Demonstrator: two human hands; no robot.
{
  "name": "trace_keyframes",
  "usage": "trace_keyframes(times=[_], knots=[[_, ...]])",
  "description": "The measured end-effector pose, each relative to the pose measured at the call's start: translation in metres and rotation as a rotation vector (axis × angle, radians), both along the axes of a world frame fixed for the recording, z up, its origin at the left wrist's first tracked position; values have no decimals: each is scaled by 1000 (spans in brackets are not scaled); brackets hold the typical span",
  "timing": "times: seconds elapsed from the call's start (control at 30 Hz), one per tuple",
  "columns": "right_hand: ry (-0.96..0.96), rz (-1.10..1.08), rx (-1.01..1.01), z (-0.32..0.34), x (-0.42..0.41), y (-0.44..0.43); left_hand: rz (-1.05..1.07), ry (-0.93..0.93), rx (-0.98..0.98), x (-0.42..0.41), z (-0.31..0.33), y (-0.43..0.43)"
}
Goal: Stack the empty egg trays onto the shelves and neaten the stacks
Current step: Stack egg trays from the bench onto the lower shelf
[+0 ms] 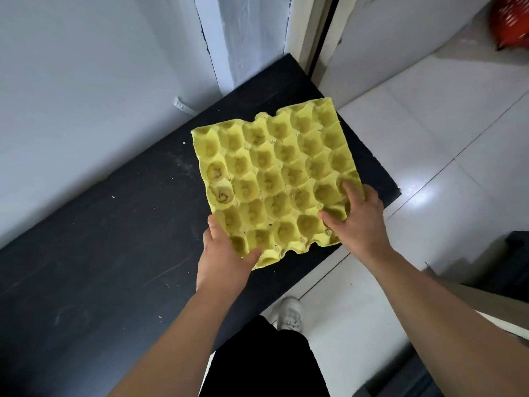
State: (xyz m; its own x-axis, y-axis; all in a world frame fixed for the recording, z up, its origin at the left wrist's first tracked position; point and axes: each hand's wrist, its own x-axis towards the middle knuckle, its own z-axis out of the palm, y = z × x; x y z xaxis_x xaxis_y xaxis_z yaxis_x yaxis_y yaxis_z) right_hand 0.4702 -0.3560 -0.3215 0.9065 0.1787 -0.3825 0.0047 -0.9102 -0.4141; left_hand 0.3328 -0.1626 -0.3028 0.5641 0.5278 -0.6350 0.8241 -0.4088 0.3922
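Observation:
A yellow empty egg tray [274, 173] lies over the right end of a black shelf [114, 239], its cups facing up and a few of them stained. My left hand [226, 253] grips the tray's near left corner, thumb on top and fingers underneath. At the near right corner my right hand [357, 219] holds the tray with its fingers spread over the cups. Whether the tray rests on the shelf or hangs just above it cannot be told.
A white wall [86, 81] runs behind the shelf, with a door frame [303, 30] at its far end. White tiled floor [443, 138] lies to the right. A red object [512, 21] sits at the top right and a dark box [509, 259] at the right edge.

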Motion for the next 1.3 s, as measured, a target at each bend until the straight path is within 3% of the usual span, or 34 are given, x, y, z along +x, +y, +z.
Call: trace_keyframes(times=[0.47,0.9,1.3], knots=[[-38,20,122,73,-30,42,126,-163,24,-50,73,45],[-156,278,208,202,-104,61,336,-324,121,-160,198,38],[-259,560,304,345,-221,126,528,-411,348,-313,335,51]])
